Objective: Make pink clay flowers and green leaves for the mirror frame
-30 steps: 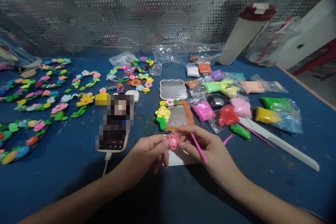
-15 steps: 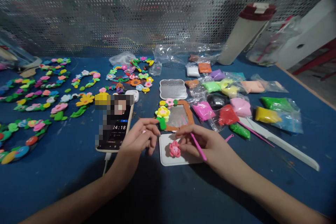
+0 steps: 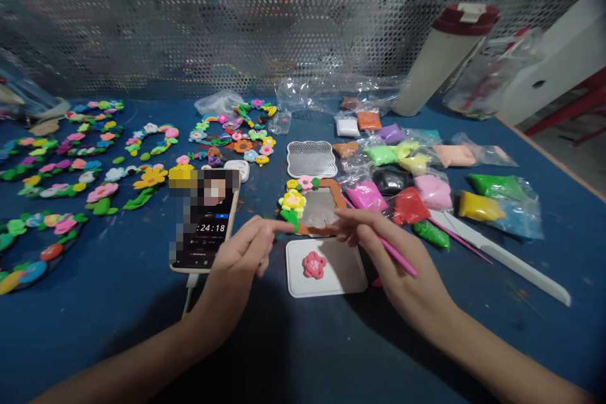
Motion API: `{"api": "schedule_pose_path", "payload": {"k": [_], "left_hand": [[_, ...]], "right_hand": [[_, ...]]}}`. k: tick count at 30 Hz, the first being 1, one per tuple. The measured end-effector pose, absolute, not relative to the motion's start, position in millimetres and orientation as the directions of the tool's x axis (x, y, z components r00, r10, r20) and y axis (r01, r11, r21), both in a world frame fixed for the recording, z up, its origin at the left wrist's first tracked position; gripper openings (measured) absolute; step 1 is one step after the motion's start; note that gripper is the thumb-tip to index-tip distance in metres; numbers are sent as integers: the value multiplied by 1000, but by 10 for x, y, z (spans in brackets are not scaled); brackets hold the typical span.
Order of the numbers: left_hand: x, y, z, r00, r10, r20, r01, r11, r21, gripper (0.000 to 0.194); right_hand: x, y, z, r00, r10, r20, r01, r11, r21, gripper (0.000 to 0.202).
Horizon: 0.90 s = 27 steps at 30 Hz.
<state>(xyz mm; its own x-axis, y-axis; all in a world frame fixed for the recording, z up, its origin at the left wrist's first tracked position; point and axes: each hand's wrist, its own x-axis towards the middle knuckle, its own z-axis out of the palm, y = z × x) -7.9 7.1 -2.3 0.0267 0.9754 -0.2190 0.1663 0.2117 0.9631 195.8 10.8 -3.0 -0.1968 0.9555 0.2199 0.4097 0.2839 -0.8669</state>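
My left hand [image 3: 246, 245] stretches its index finger to the green clay leaf [image 3: 290, 222] at the lower left corner of a clay-decorated mirror frame [image 3: 337, 192]; its other fingers are curled. Between the fingers of my right hand [image 3: 386, 240] rests a pink clay modelling tool [image 3: 396, 256], its shaft slanting back over the hand. The right fingertips are at the lower right corner of the frame; whether they touch it I cannot tell. A pink clay flower [image 3: 315, 265] lies on a small white board [image 3: 343, 278] just below. Yellow flower clay [image 3: 292, 201] decorates the frame's left side.
A phone [image 3: 203, 221] with a timer lies left of my left hand. Finished clay-flower frames [image 3: 52, 255] spread across the left. Bagged coloured clay [image 3: 367, 196], a white knife [image 3: 521, 265] and a tall bottle [image 3: 445, 60] are on the right. A plain mirror [image 3: 311, 159] lies behind.
My right hand has left the pink flower and moved up and right to the frame, still with the tool. My left index finger has straightened out to the green leaf.
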Motion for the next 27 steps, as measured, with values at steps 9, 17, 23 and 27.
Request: {"api": "schedule_pose_path", "payload": {"k": [9,17,23,27], "left_hand": [[-42,42,35,154,948,-278,136,258,957,15],[-50,43,15,311,922,-232,135,198,971,5],[-22,2,26,439,793,-422,82,432,898,6],[-12,3,32,483,730,-483,119,492,862,13]], "right_hand": [[2047,38,14,2,895,446,368,414,-832,19],[2000,-34,-1,-246,863,442,430,506,-748,25],[1964,-49,-68,-623,625,471,370,766,-526,22],[1941,-42,-79,-666,603,439,367,777,-511,12]]}}
